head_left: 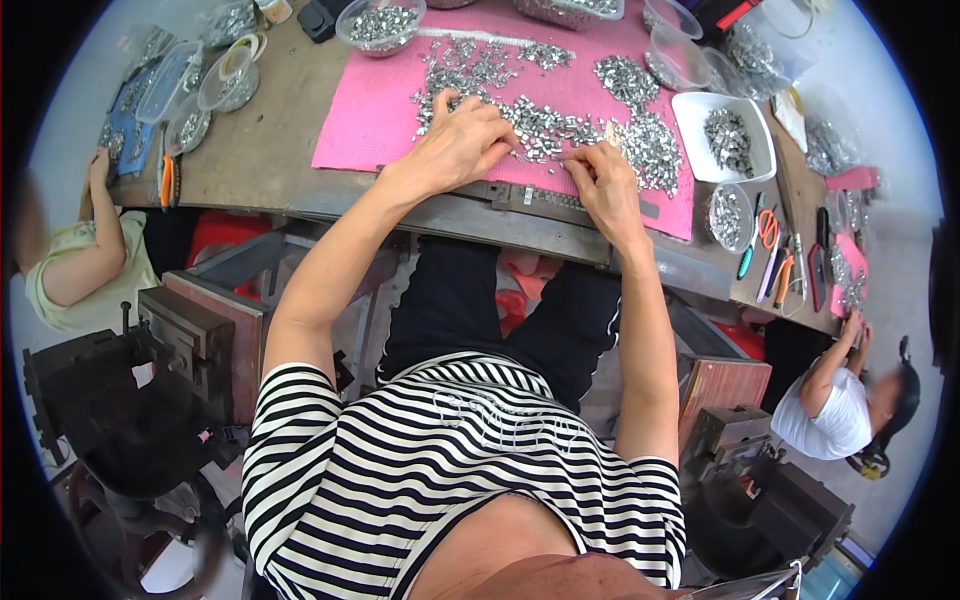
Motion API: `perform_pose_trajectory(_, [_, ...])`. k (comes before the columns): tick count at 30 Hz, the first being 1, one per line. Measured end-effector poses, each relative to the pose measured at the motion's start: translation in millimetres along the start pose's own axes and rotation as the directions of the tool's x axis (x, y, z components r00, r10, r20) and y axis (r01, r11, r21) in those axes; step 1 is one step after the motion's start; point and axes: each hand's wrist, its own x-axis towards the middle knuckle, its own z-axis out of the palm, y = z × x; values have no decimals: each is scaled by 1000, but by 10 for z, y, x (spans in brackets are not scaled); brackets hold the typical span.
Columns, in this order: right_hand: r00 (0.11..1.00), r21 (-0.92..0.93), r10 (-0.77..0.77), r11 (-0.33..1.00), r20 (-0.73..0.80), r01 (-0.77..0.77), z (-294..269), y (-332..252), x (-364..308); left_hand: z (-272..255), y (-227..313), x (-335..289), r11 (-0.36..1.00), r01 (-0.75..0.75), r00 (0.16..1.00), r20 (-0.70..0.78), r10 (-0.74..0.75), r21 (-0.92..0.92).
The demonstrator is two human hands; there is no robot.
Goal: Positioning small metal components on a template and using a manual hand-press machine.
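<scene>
- My left hand (462,140) lies palm down on the pink mat (365,125), fingers curled loosely over a scatter of small silver metal pieces (535,128); the fingertips touch the pieces, but I cannot tell whether any piece is gripped.
- My right hand (603,182) sits at the near edge of the mat, fingertips pinched together over the pieces just above a dark metal strip (545,196); the piece under the fingertips is too small to make out.
- The strip runs along the front edge of the worktop (265,150), between my two hands, with a row of small pieces seated along it.
- More piles of the same silver pieces spread over the mat, up and to the right of my hands.
- A white square tray (690,110) holding pieces stands just right of the mat; a small round bowl (727,214) of pieces is near it, below.
- A clear bowl (380,24) of pieces stands at the far left corner of the mat.
- Scissors with orange handles (768,226) and other hand tools lie at the right end of the worktop.
- Other people sit at the far left and lower right.
</scene>
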Motion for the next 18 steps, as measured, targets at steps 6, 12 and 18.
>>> perform_pose_trajectory(6, [999,66,-47,997,19,46,-42,33,7,38,7,-25,1000,0,999,-42,1,13])
perform_pose_trajectory(12, [986,-22,-154,988,57,156,-65,66,50,24,92,40,997,66,998,-7,-66,40])
perform_pose_trajectory(18, [976,-65,-217,974,18,218,-80,46,3,75,274,25,1000,-14,991,-131,13,-4])
